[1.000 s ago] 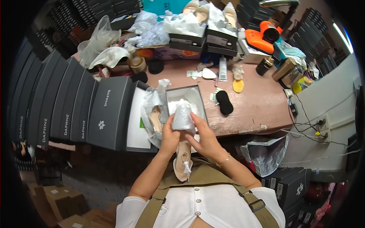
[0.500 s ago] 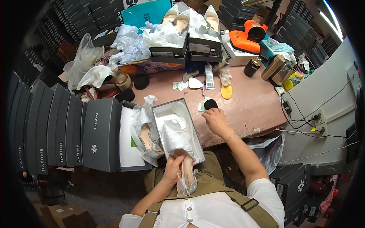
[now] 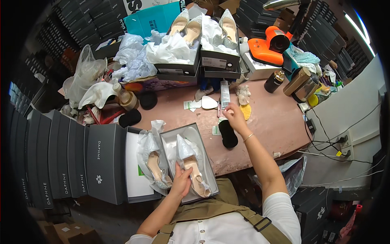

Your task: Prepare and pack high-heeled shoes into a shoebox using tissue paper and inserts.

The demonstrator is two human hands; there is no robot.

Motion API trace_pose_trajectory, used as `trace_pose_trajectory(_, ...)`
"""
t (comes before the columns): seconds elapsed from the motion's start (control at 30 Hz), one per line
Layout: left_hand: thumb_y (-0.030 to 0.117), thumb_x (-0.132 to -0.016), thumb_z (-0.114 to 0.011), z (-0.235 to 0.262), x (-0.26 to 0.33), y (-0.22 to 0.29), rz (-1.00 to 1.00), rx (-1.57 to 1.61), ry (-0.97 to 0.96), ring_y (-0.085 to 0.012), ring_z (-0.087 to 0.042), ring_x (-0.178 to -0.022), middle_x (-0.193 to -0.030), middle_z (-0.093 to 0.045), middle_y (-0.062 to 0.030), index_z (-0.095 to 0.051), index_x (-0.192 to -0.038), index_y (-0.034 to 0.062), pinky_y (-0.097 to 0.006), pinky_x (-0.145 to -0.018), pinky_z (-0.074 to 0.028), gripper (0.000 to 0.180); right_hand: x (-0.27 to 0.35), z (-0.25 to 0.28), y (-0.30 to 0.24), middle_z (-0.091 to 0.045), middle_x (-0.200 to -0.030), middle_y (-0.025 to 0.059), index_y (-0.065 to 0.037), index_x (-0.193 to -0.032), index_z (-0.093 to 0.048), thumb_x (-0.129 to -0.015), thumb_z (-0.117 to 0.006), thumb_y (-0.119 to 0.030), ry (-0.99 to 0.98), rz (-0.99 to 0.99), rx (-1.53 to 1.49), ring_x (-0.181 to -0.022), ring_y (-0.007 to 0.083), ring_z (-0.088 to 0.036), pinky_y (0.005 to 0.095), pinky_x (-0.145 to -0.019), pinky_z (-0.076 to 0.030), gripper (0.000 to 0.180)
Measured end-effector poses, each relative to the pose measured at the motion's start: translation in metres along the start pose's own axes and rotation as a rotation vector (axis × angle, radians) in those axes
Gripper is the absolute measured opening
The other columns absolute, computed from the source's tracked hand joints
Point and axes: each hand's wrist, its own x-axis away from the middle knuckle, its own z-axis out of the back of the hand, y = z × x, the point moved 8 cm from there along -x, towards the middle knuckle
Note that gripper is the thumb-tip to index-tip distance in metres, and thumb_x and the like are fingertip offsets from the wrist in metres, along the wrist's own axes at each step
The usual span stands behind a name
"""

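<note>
My left hand (image 3: 181, 183) is closed around the side of a pale, glittery flat shoe (image 3: 197, 179). White tissue paper wraps the shoe's toe. The shoe lies tilted over an open shoebox (image 3: 211, 173) lined with white. Left of it, a matching shoe (image 3: 156, 173) rests in tissue on the upturned box lid (image 3: 134, 171). My right hand (image 3: 235, 118) is over the table with bent fingers pinched together. Its fingertips are by the lower end of a white tube (image 3: 224, 93); what they hold is hidden. Below that hand lies a black oblong pad (image 3: 228, 134); a yellow sponge (image 3: 245, 110) is beside it.
Dark grey shoeboxes (image 3: 103, 162) stand in a row at the left. Two open boxes with glittery shoes (image 3: 191, 30) are at the back. An orange device (image 3: 266, 51), a dark bottle (image 3: 274, 81) and a kettle (image 3: 304, 87) stand at the right. Cables (image 3: 325, 140) hang by the wall.
My right hand has let go of the black pad and moved away toward the tube. The pad lies turned lower on the table. My left hand has moved the shoe forward over the box.
</note>
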Motion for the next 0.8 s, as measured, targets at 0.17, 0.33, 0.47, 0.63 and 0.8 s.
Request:
trace_pose_trajectory(0.17,0.005,-0.088,-0.06,0.012,0.024,0.006,-0.184,-0.452,0.113,-0.0271,-0.032,-0.134,-0.147,-0.025,-0.0178,-0.003,-0.151,0.0088,-0.043,-0.108,-0.031,0.085,-0.084,-0.001,0.092,-0.061,-0.086,-0.0007,-0.006,-0.089,-0.062,-0.084,-0.068,-0.014,-0.03,-0.32,-0.405,-0.081,0.0083,-0.053,0.024,-0.071,-0.042,0.012)
trace_pose_trajectory(0.33,0.005,-0.087,-0.063,-0.006,0.043,0.032,-0.303,-0.685,0.023,-0.0257,-0.036,-0.132,-0.144,-0.029,-0.0138,-0.026,-0.145,0.0052,-0.04,-0.105,-0.038,0.069,-0.095,-0.015,0.114,-0.062,-0.081,-0.0029,-0.007,-0.088,-0.065,-0.083,-0.071,-0.015,-0.186,-0.405,-0.39,-0.073,0.0064,-0.053,0.0228,-0.064,-0.042,0.011)
trace_pose_trajectory(0.47,0.004,-0.087,-0.063,-0.024,0.029,0.051,-0.36,-0.714,-0.052,-0.0235,-0.04,-0.129,-0.138,-0.037,-0.0131,-0.032,-0.142,0.0034,-0.038,-0.102,-0.042,0.063,-0.081,-0.014,0.087,-0.062,-0.082,-0.0035,-0.007,-0.087,-0.065,-0.083,-0.07,-0.015,-0.265,-0.455,-0.516,-0.075,0.0064,-0.054,0.022,-0.066,-0.043,0.01)
trace_pose_trajectory(0.63,0.012,-0.091,-0.061,-0.072,0.005,0.077,-0.445,-0.651,-0.184,-0.021,-0.043,-0.126,-0.132,-0.044,-0.0124,-0.031,-0.142,0.0017,-0.035,-0.101,-0.041,0.06,0.008,-0.008,0.007,-0.061,-0.089,-0.0033,-0.006,-0.093,-0.062,-0.087,-0.065,-0.009,-0.487,-0.423,-0.888,-0.081,0.0067,-0.057,0.022,-0.073,-0.046,0.007)
trace_pose_trajectory(0.8,0.027,-0.096,-0.057,-0.089,-0.015,0.033,-0.157,-0.179,-0.346,-0.0184,-0.048,-0.12,-0.126,-0.048,-0.0092,-0.033,-0.139,0.0012,-0.032,-0.098,-0.042,0.056,0.134,-0.043,-0.127,-0.053,-0.116,0.0044,-0.003,-0.095,-0.063,-0.087,-0.065,-0.008,-0.763,-0.197,-0.763,-0.096,0.0127,-0.053,0.0263,-0.088,-0.041,0.01)
